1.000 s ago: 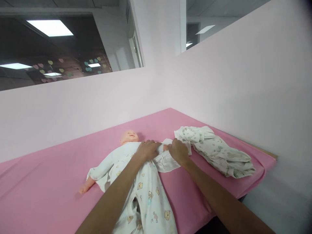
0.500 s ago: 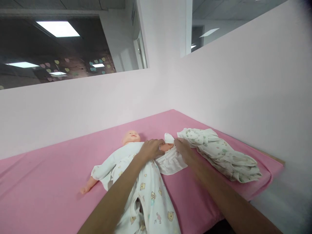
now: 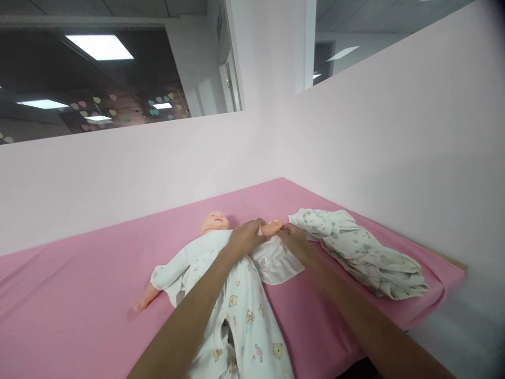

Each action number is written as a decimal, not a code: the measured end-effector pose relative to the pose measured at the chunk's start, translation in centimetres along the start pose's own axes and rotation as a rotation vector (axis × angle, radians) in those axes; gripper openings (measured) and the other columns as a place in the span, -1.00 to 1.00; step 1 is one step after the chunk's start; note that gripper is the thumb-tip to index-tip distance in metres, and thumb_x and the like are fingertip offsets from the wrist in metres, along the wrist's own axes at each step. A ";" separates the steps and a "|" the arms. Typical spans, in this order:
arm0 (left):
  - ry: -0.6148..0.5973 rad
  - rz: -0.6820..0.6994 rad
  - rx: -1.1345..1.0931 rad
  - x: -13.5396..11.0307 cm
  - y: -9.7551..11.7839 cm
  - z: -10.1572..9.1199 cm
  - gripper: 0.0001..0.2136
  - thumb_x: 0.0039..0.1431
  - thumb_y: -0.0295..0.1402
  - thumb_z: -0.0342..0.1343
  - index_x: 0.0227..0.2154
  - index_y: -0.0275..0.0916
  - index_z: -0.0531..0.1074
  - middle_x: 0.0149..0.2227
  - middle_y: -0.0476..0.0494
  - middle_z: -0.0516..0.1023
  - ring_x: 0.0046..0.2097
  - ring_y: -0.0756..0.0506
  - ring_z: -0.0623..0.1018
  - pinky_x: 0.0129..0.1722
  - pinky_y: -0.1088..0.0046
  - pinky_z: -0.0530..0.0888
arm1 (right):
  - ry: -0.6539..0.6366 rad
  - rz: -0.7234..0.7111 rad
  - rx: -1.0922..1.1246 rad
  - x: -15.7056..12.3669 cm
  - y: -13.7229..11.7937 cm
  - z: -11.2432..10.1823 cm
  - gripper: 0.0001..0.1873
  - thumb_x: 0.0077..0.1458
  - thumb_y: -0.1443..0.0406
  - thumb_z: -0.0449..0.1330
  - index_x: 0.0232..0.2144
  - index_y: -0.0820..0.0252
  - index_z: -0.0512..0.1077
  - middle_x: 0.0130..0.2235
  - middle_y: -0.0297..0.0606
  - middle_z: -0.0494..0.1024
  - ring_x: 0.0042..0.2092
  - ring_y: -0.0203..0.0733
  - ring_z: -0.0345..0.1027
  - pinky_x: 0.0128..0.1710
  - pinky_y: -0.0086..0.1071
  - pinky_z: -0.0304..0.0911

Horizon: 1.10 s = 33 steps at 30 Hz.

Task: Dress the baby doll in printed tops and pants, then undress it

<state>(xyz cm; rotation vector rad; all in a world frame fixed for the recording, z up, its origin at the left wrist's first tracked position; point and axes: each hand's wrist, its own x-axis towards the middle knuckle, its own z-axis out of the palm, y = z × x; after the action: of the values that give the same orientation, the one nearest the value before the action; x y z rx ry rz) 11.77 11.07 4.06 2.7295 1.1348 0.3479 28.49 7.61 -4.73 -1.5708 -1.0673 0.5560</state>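
White walls (image 3: 158, 168) with a left window (image 3: 98, 79) and a right window (image 3: 355, 39) rise behind a pink-covered surface (image 3: 71, 310). From the left, a doll's bare hand (image 3: 145, 298) pokes out of a white sleeve (image 3: 173, 267); the clothed doll (image 3: 207, 252) lies face up, its bear-print garment (image 3: 254, 321) running toward the viewer. The person's left hand (image 3: 246, 237) curls its fingers around the doll's other arm (image 3: 271, 228). White cloth (image 3: 276, 263) spreads below that. The right hand (image 3: 292, 237), fingers bent, meets that arm's end; whether it pinches anything, I cannot tell. Farther right lies a bundled printed cloth (image 3: 365, 250).
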 end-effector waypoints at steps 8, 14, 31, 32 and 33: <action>0.006 -0.099 0.288 2.3 1.3 1.3 -0.71 0.17 -0.22 0.05 -0.08 -0.21 0.38 -0.11 -0.27 0.54 -0.08 -0.31 0.53 -0.16 0.19 0.40 | 0.126 -0.377 -0.566 -2.6 -0.9 1.1 -0.79 0.14 0.21 0.08 -0.34 0.22 0.44 -0.22 -0.06 0.41 -0.12 0.06 0.21 -0.12 -0.16 0.05; 0.000 -0.089 0.281 -0.1 0.8 0.1 -0.67 0.20 -0.21 0.02 -0.01 -0.19 0.39 -0.05 -0.24 0.53 -0.03 -0.26 0.51 -0.08 0.23 0.39 | 0.184 -0.639 -0.666 -3.4 -1.6 0.9 -0.71 0.23 0.26 -0.01 -0.45 0.18 0.42 -0.34 -0.14 0.44 -0.23 -0.05 0.23 -0.17 -0.20 0.06; 0.323 -0.925 -0.631 -14.7 -6.8 -2.1 -0.57 0.16 0.08 -0.05 -0.30 -0.24 0.36 -0.35 -0.14 0.52 -0.26 -0.16 0.52 -0.29 0.37 0.38 | -0.740 0.528 0.717 -5.0 -5.4 8.0 -0.63 0.12 0.06 0.14 -0.23 0.25 0.46 -0.31 -0.14 0.61 -0.20 -0.08 0.49 -0.09 -0.25 0.35; 0.374 -0.955 -0.746 -14.5 -6.9 -1.5 -0.54 0.12 0.09 0.00 -0.22 -0.25 0.34 -0.29 -0.16 0.53 -0.24 -0.15 0.53 -0.29 0.37 0.40 | -0.744 0.563 0.757 -5.0 -5.5 8.3 -0.62 0.12 0.04 0.14 -0.22 0.25 0.46 -0.31 -0.14 0.61 -0.19 -0.07 0.50 -0.08 -0.24 0.36; 0.422 -0.975 -0.841 -14.3 -7.0 -1.0 -0.51 0.10 0.09 0.04 -0.15 -0.26 0.32 -0.22 -0.20 0.53 -0.22 -0.15 0.53 -0.29 0.37 0.41 | -0.743 0.579 0.800 -5.1 -5.5 8.5 -0.60 0.11 0.03 0.15 -0.20 0.24 0.46 -0.30 -0.14 0.61 -0.18 -0.06 0.50 -0.07 -0.23 0.36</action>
<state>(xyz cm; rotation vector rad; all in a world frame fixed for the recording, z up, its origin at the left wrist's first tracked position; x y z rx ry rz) -2.96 5.80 1.19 1.2298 1.7195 0.9616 17.25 7.58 -2.93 -0.9180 -0.7099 1.8100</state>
